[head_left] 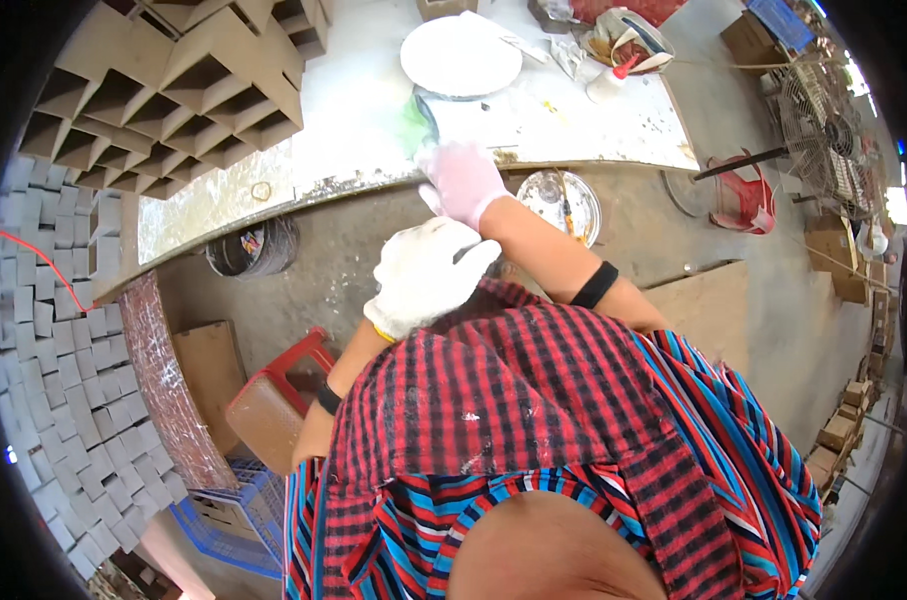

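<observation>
My left hand (424, 275), in a white glove with a yellow cuff edge, is in front of my chest. Its fingers curl inward beside my right wrist; whatever they grip, if anything, is hidden. Further forward, my right hand (462, 185) wears a pale pinkish glove and reaches to the table's near edge. Motion smears its fingers. Just beyond its fingertips, a translucent green patch (410, 130) and a dark-edged, pale flat piece (454, 118) lie on the white worktable (344, 115). Behind them is a round white dish (461, 55).
Stacked cardboard boxes (164, 90) fill the table's left. A white bottle with a red nozzle (607, 85) stands at the right. Under the edge are a dark bucket (254, 248) and a paint-spattered round lid or pail (584, 205). A red-framed stool (279, 400) and a fan (824, 120) flank me.
</observation>
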A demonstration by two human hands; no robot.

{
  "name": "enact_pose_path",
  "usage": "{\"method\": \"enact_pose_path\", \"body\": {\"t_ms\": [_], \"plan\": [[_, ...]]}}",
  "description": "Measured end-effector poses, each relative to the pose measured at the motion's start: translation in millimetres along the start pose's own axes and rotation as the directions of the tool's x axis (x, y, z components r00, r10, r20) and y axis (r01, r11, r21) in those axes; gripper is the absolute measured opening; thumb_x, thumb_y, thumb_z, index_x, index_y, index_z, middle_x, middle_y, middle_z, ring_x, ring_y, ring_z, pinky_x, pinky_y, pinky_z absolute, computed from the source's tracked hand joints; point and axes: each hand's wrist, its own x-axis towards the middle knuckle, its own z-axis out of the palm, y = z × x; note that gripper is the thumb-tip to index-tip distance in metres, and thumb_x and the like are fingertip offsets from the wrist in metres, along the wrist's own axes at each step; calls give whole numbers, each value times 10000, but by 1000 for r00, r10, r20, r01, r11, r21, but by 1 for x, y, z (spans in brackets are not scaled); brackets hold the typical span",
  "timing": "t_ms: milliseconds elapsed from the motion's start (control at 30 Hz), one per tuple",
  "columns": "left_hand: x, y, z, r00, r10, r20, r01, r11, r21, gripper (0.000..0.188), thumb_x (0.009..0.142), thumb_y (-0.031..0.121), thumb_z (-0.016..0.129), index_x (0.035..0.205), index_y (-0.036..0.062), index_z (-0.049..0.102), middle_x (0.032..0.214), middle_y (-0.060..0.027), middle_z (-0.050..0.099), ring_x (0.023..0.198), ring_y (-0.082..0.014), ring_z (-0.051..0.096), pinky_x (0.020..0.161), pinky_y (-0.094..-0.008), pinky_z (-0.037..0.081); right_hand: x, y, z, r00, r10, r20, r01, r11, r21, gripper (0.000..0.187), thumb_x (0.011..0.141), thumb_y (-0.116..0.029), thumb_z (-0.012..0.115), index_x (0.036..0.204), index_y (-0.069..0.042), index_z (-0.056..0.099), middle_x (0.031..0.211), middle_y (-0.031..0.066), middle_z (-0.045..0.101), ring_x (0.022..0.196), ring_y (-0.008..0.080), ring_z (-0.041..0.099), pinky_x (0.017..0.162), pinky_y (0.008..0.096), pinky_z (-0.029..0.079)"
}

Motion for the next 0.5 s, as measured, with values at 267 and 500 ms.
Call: {"method": "enact_pose_path", "body": {"t_ms": [267, 500], "plan": [[-6, -48, -8, 981, -30, 191, 54, 991, -119, 170, 809, 232, 611, 755, 71, 612, 664, -96, 567, 611, -247, 562, 598, -332, 458, 0, -18, 51, 973, -140, 181, 204, 890, -409, 301, 845, -254, 458, 1031, -75, 612, 1034, 98, 590, 1006, 256, 535, 877, 448, 355], [-20, -48, -33, 900, -106, 422, 262, 906, -332, 157, 834, 162, 570, 781, 25, 624, 669, -49, 595, 604, -120, 552, 588, -274, 446, -1, -46, 38, 941, -233, 244, 292, 925, -243, 460, 867, -298, 465, 1284, -106, 450, 1306, 126, 461, 1213, 286, 427, 998, 480, 293]]}}
